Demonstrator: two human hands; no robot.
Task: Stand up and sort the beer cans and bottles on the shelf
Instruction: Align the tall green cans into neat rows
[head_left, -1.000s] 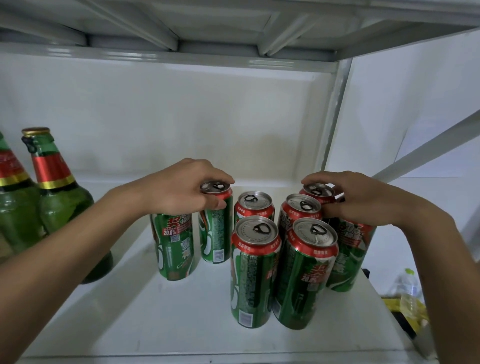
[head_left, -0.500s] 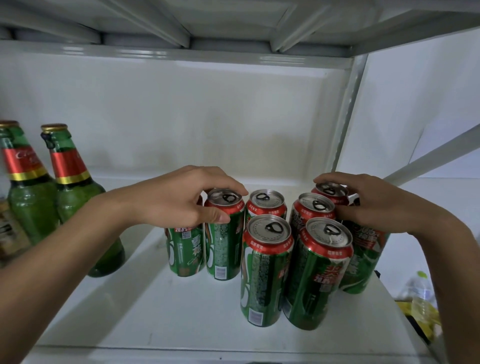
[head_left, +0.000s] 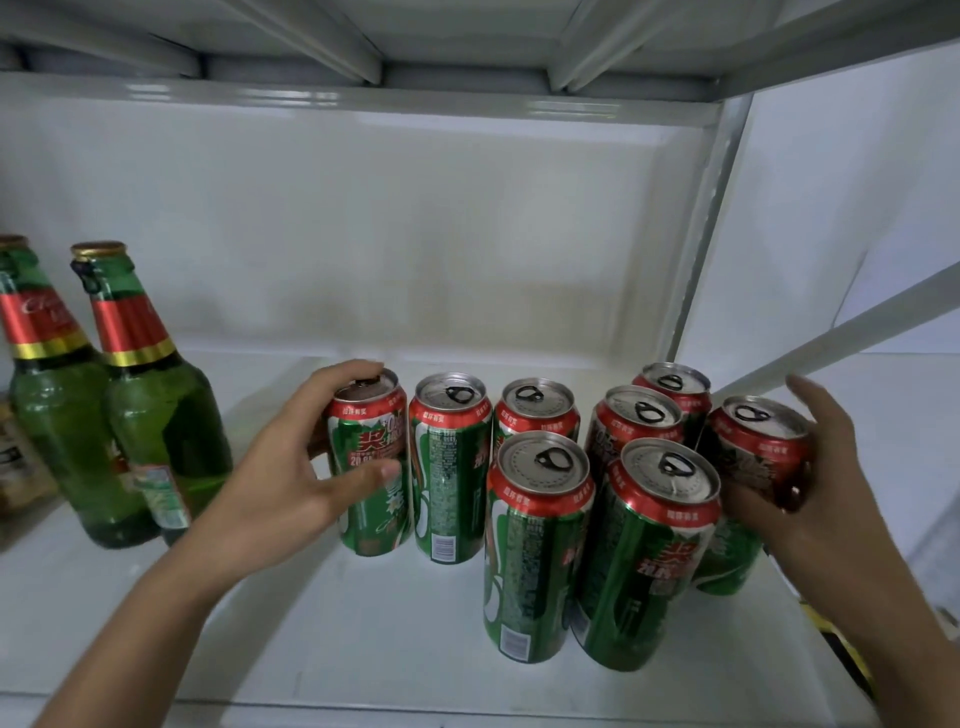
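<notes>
On shelf (head_left: 363, 649), left hand (head_left: 291, 483) gripping leftmost can (head_left: 371, 467), right hand (head_left: 810, 499) clasping rightmost can (head_left: 758, 447)

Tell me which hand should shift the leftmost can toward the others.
Left. The left hand already wraps the leftmost can; the right hand is across the cluster, against the rightmost can.

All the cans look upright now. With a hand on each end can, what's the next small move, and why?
Probably slide the leftmost can rightward with the left hand until it meets the can beside it. The left hand's grip wraps that can, and a narrow gap still shows between the two, while the cans by the right hand already sit packed. The bottles stand apart at left.
</notes>
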